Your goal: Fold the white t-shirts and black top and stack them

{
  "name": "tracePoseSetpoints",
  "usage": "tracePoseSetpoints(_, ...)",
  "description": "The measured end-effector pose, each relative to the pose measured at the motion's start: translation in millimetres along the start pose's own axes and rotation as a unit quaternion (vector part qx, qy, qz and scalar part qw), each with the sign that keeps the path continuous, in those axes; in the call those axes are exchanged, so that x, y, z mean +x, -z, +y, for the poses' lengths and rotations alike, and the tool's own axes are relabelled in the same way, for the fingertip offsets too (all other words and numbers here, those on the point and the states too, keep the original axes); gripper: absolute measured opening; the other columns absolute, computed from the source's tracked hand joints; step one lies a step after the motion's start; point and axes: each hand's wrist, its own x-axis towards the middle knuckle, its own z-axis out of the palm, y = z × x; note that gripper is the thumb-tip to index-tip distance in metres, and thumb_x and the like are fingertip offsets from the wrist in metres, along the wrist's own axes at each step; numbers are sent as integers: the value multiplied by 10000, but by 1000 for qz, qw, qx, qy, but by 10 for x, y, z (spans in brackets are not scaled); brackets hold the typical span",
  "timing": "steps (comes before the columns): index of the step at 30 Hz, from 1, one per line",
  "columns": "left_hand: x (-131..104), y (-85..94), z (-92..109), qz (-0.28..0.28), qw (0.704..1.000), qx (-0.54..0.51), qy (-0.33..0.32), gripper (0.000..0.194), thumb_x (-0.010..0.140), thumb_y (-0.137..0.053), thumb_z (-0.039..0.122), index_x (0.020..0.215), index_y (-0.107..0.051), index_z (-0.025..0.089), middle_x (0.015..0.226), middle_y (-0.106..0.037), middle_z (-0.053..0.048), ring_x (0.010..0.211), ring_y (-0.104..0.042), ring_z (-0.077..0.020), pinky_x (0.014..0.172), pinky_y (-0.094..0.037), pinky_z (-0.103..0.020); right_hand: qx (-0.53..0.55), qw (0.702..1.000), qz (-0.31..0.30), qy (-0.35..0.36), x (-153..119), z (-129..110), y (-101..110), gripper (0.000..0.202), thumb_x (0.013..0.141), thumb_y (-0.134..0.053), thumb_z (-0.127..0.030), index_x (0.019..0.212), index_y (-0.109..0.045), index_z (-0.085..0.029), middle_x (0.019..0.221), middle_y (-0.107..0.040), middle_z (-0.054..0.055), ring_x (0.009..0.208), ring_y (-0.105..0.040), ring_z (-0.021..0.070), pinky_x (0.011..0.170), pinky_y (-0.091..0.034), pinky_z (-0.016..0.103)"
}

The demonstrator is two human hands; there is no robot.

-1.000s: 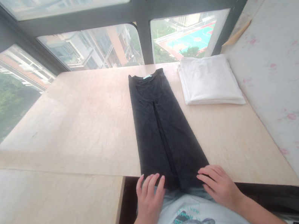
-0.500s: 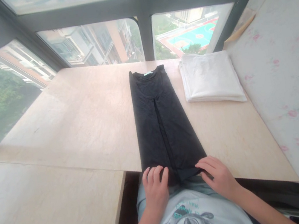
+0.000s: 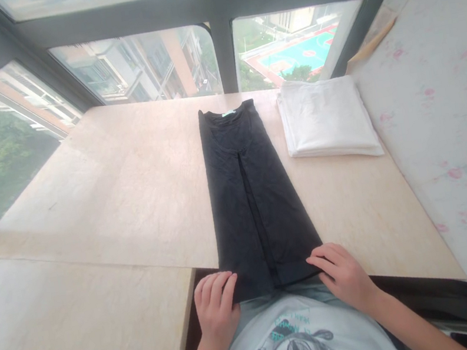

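Black garment [image 3: 232,205] flat on tabletop [image 3: 136,179], neckline at 12 o'clock, hem at 6. Left hand [image 3: 216,306] at its 7 o'clock corner, fingers curled over the edge; grip cannot be told. Right hand [image 3: 344,276] pinches the 5 o'clock corner. Folded white cloth [image 3: 329,120] at 1 o'clock.

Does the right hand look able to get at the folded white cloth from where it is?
Probably yes: only bare tabletop shows between the right hand and the folded white cloth, though its fingers would likely first have to leave the black garment's hem.
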Motion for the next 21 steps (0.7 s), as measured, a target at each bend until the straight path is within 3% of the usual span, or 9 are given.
tracePoseSetpoints(5,50,-11,146,-27,996,-29,76,341,779,-583,39,1080,-656,181,1127,-667,-109,1092,-574,-288,956,-475,-479,1,1000,-15,-4,22,-14,39,400,814,-459,0,1096,-670,-189,1036,-639,90,996,-594,221,881,-533,415)
tracePoseSetpoints(11,5,-48,213,-43,994,-43,92,319,794,-580,30,1052,-669,195,1123,-665,-87,1090,-580,-260,975,-479,-446,9,996,-86,17,200,-288,153,331,849,-535,-117,1155,-640,-185,1152,-615,120,1087,-550,263,923,-486,468)
tracePoseSetpoints(14,-42,-57,198,-42,993,-37,103,383,783,-557,12,1098,-660,205,1149,-653,-88,1103,-580,-259,979,-484,-449,20,993,-94,66,311,-526,-3,310,870,-572,-186,1172,-638,-193,1196,-615,114,1114,-534,259,957,-458,464)
tracePoseSetpoints(18,-88,-63,192,-25,991,-38,128,440,767,-547,14,1155,-632,203,1183,-629,-104,1123,-589,-263,983,-494,-462,-1,993,-73,97,391,-772,-387,322,879,-539,-142,1181,-639,-193,1245,-601,112,1130,-515,254,982,-419,449)
tracePoseSetpoints(21,-119,-61,204,-21,988,-37,151,469,758,-542,12,1182,-616,199,1189,-620,-111,1131,-592,-266,989,-498,-469,-5,994,-53,97,433,-839,-537,250,906,-516,-134,1102,-660,-192,1146,-636,97,1059,-533,232,933,-425,422)
